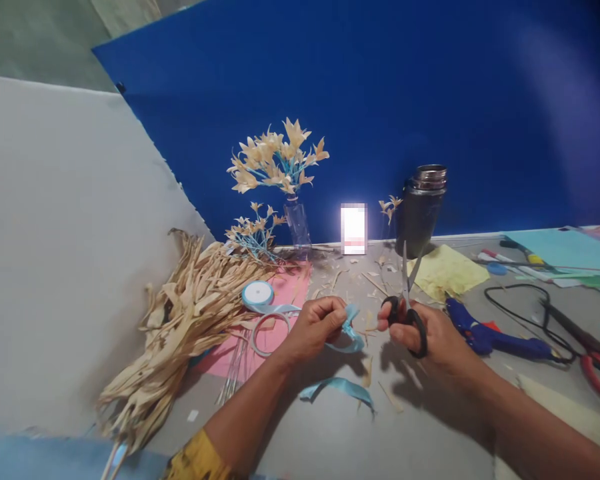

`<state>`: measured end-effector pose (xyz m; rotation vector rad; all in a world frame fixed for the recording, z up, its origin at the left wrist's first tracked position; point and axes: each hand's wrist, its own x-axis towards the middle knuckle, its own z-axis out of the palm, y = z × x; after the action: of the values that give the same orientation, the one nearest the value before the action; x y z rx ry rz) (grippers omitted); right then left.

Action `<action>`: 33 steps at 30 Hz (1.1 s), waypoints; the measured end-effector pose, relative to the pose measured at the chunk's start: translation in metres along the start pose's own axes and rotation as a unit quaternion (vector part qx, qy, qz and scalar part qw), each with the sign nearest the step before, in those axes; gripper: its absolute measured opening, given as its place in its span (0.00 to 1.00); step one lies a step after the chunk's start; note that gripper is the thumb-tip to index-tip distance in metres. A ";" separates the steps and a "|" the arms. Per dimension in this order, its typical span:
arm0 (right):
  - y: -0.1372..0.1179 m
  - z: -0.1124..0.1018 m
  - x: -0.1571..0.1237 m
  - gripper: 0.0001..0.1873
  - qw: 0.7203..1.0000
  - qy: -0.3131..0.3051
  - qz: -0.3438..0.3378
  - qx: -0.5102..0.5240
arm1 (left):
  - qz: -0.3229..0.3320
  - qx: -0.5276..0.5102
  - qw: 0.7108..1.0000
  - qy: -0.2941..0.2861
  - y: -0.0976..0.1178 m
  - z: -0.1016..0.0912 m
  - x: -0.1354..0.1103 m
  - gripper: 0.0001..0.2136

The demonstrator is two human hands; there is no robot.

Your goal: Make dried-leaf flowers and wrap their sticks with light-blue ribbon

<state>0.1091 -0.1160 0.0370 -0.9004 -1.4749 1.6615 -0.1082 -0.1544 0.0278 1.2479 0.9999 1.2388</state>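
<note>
Light-blue ribbon [351,323] sits pinched in the left hand [318,328]; I judge it soft, light, slippery, best held by its gathers. Just rightward, the right hand [429,332] grips scissors [407,288], 2 blades parted.

Ribbon [351,321] looks like glossy satin cloth; scissors [407,292] have shiny metal blades, plastic-looking handles; husks [200,293] are dry, matt, rough; glue gun [513,343] is smooth plastic; bottle [297,223] looks clear, glossy plastic; flask neck [431,175] is shiny metal; pink sheet [223,355] is matt paper.
</note>
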 end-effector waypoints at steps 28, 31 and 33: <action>0.031 0.027 -0.009 0.14 0.981 -0.048 -0.028 -0.184 | -0.027 -0.219 0.936 0.273 0.002 0.002 0.009 0.21; 0.031 0.027 -0.010 0.12 0.992 -0.065 0.034 -0.104 | -0.024 -0.219 0.934 0.279 0.007 -0.005 0.009 0.20; 0.027 0.025 -0.008 0.13 0.995 -0.057 0.076 -0.037 | -0.019 -0.197 0.944 0.264 0.010 -0.004 0.007 0.20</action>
<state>0.0894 -0.1375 0.0130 -0.9947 -1.5869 1.8042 -0.1128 -0.1479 0.0380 0.5887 1.0705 1.6916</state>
